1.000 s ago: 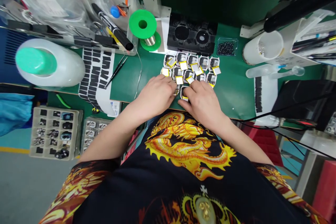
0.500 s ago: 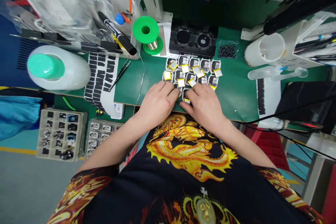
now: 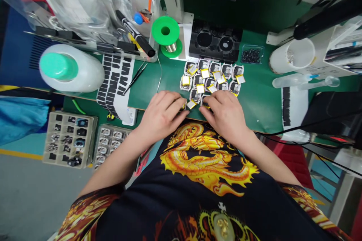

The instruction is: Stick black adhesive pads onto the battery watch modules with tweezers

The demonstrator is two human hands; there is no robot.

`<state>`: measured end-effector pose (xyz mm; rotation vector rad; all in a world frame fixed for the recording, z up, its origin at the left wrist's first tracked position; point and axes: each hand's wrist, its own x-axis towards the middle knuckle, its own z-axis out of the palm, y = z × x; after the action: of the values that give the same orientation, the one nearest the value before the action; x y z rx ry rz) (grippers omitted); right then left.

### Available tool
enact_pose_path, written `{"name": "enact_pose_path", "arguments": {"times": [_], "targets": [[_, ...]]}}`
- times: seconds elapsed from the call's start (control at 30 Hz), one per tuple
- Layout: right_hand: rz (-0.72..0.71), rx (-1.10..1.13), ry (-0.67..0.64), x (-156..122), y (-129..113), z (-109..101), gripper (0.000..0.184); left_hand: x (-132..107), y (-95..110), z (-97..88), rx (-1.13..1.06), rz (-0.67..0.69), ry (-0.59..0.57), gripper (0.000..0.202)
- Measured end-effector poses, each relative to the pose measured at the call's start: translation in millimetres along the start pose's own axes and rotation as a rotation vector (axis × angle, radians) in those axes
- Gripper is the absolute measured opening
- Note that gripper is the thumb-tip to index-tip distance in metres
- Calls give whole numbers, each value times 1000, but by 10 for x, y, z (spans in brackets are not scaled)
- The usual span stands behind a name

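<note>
Several small white watch cases (image 3: 203,64) with dark inner parts lie grouped on the green bench top, many with a silver-and-yellow battery (image 3: 200,89) on or beside them. At the near left of the group, my left hand (image 3: 164,112) has its fingers closed around a watch case (image 3: 183,107), mostly hidden under them. My right hand (image 3: 227,112) grips another watch case (image 3: 204,100) at the front edge of the group, thumb on the near side. Between my hands sits a watch case (image 3: 195,95) with its battery (image 3: 191,104) hanging toward me.
Behind the cases stand a black fixture (image 3: 215,42), a green solder spool (image 3: 165,30) and a tray of screws (image 3: 252,54). Tweezers (image 3: 135,79) and a white bottle (image 3: 75,68) are at left. Pipettes (image 3: 294,81) and a white cup (image 3: 292,54) are at right.
My left hand has shifted left and toward me, uncovering the watch case and battery between the hands. My right hand stays at its case. The whole view has slid slightly.
</note>
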<state>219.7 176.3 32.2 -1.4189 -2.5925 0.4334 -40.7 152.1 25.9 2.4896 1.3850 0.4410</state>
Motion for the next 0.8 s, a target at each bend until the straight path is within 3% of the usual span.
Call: {"name": "enact_pose_path", "arguments": {"times": [0.13, 0.33, 0.8], "targets": [[-90, 12, 15, 138, -67, 19, 31, -100, -146, -14, -52, -36, 5, 29], [-263, -21, -67, 304, -130, 65, 32, -116, -177, 6, -22, 14, -116, 35], [-218, -50, -50, 357, -171, 208, 29, 204, -187, -102, -8, 8, -284, 25]]}}
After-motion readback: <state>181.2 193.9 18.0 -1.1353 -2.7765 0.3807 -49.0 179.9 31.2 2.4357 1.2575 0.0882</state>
